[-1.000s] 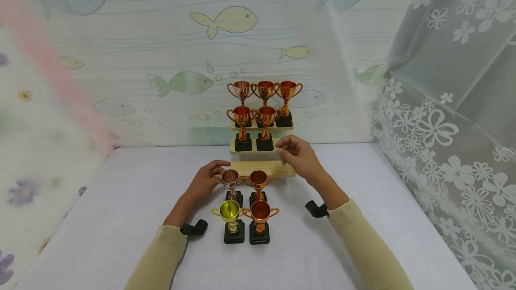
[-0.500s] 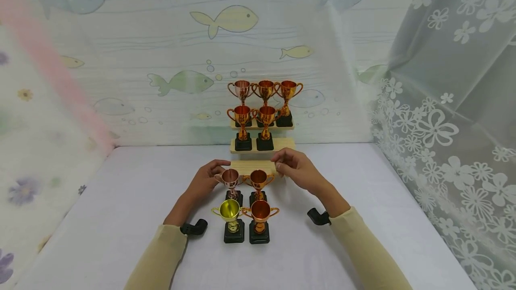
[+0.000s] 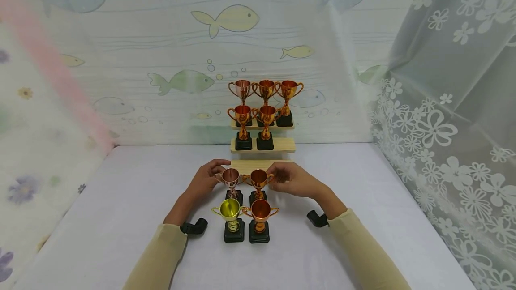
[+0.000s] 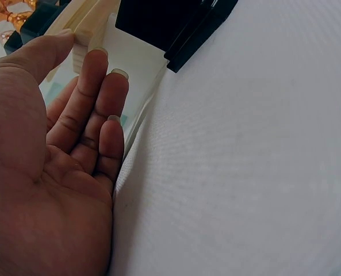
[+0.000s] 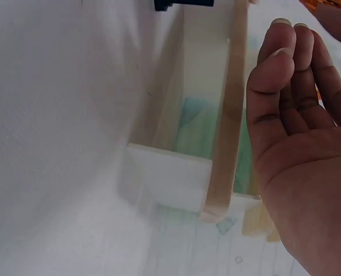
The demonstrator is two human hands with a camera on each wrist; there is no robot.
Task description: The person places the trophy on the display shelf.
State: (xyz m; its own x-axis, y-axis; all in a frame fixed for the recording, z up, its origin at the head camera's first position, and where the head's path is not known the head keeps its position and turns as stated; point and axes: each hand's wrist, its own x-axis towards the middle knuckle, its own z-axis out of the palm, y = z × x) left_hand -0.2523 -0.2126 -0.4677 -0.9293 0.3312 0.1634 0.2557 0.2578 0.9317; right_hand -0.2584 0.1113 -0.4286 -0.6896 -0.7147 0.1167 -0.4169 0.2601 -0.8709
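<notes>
Can see, upright at lower centre of the head frame, a gold trophy (image 3: 230, 211) and an orange trophy (image 3: 261, 211) in front, with a pinkish trophy (image 3: 231, 178) and a copper trophy (image 3: 258, 176) behind them, narrow gaps between the bases. Can find the right hand (image 3: 296, 179) just beside the right handle of the copper trophy, fingers unclenched and loosely bent; cannot tell touching from apart here. Can find the left hand (image 3: 203, 178) left of the pinkish trophy, thumb and fingers pinching the left end of the lowest shelf (image 3: 258, 164). Can count two more trophies (image 3: 243, 117) toward the left edge of the middle shelf (image 3: 284, 145), with open wood on to its right edge, and three trophies (image 3: 266, 91) spread nearly edge to edge along the top shelf (image 3: 234, 124). Can see wide room on the white table (image 3: 121, 214) outside both arms, bounded at the back by a fish-print sheet (image 3: 173, 115) and at the right of the frame by a lace curtain (image 3: 443, 147).
</notes>
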